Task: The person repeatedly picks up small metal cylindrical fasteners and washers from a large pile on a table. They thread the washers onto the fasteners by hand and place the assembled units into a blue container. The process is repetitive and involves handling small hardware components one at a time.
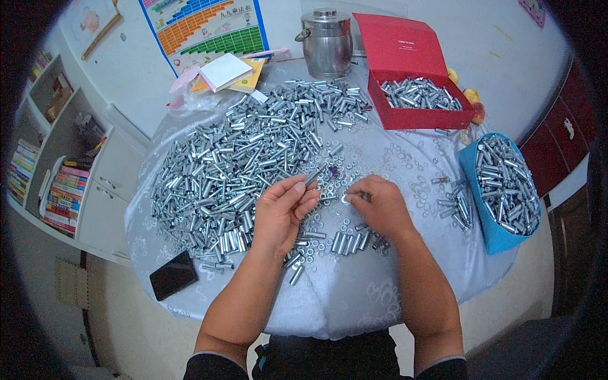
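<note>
Over the middle of the table, my left hand (pixel 282 212) pinches a metal sleeve (pixel 312 177) between thumb and fingers. A little to its right, my right hand (pixel 380 202) is closed with a shiny washer (pixel 345 199) at its fingertips. The two hands are apart. A broad heap of metal sleeves and bolts (pixel 240 149) lies to the left and beyond. Loose washers (pixel 348 221) are scattered between and under my hands. Close to my right wrist, several sleeves (pixel 348 243) lie side by side in a row.
A red box (pixel 421 119) and a blue bin (pixel 478 196), both filled with metal parts, stand on the right. Some parts (pixel 461 206) lie beside the bin. A steel pot (pixel 327 47) and paper pads (pixel 225 71) sit at the back. A black phone (pixel 173 276) rests front left.
</note>
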The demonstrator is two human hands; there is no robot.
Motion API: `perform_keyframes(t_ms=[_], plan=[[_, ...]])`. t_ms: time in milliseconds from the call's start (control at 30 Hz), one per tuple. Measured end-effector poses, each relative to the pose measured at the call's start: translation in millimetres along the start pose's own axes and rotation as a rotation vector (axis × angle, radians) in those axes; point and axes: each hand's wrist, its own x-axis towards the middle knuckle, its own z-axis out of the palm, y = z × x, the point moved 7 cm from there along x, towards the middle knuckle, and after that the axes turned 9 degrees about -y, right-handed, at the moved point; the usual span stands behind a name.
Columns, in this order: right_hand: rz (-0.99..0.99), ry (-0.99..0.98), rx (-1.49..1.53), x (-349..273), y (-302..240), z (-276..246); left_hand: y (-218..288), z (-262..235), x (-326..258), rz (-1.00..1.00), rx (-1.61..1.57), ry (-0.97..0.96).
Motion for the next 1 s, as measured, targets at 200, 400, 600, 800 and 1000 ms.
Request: perform_keyframes(t_ms=[200,400,600,800,1000], plan=[[0.021,-0.176,-0.091,0.6,-18.3,22.9,-0.7,-1.2,1.2,0.015,0.006,-0.015],[-0.002,-0.192,-0.125,5.0,-21.0,37.1,-1.3,-1.3,0.9,-0.005,0.047,0.013],[0.036,-0.219,-0.171,3.6,-18.3,37.0,-0.9,1.7,-0.1,0.008,0.104,0.034],[0.064,-0.213,-0.258,0.3,-25.7,31.9,-0.2,4.1,-0.9,0.011,0.117,0.023],[0.086,0.061,0.281,0.3,-11.1,10.8,-2.4,7.9,-1.0,0.014,0.160,-0.034]])
